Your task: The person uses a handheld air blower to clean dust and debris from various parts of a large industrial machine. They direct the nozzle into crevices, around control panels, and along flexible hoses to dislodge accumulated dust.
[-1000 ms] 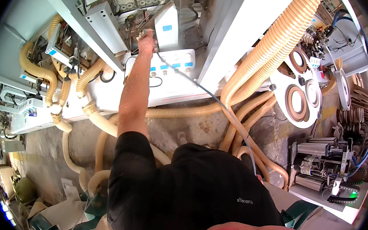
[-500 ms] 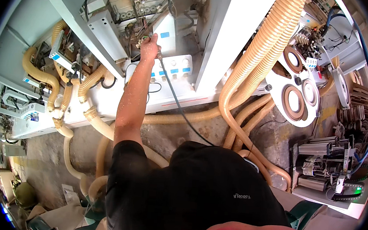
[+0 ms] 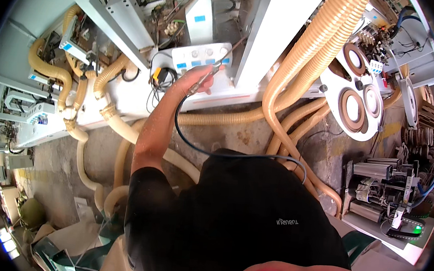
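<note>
Left hand is reaching up toward the machine, fingers closing around a slim metal air nozzle fed by a dark hose. Nozzle tip is pointing at the white control box with blue labels. Beige corrugated ducts are running just right. Right hand is out of view.
</note>
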`<state>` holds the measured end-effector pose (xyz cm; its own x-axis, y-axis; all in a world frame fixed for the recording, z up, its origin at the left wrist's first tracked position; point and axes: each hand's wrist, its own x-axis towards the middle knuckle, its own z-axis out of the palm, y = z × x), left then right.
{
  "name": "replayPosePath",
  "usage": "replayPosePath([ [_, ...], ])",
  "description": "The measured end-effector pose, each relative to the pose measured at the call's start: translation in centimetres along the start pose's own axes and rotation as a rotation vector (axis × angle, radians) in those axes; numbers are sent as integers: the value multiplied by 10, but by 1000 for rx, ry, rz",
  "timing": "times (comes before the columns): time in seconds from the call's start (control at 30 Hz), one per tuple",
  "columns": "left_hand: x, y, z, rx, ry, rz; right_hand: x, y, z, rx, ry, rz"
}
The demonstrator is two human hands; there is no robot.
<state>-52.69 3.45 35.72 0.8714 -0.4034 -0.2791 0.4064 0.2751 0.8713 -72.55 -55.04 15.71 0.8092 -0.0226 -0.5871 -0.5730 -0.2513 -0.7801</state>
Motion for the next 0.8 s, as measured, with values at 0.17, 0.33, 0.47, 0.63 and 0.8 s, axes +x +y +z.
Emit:
replayPosePath([
  [0.17, -7, -34, -16, 81, 74, -139, -22, 22, -34, -32, 19, 22],
  [0.33, -7, -36, -18, 44, 3, -84, -50, 28, -50, -35, 10, 31],
  [0.47, 17, -57, -23, -5, 63, -166, -24, 40, -74, 24, 78, 63],
  [0.63, 19, -50, -22, -136, 3, -101, -34, 17, -56, -101, 24, 76],
  [0.8, 46, -65, -9, -172, 20, -49, -32, 45, -70, 24, 32, 4],
])
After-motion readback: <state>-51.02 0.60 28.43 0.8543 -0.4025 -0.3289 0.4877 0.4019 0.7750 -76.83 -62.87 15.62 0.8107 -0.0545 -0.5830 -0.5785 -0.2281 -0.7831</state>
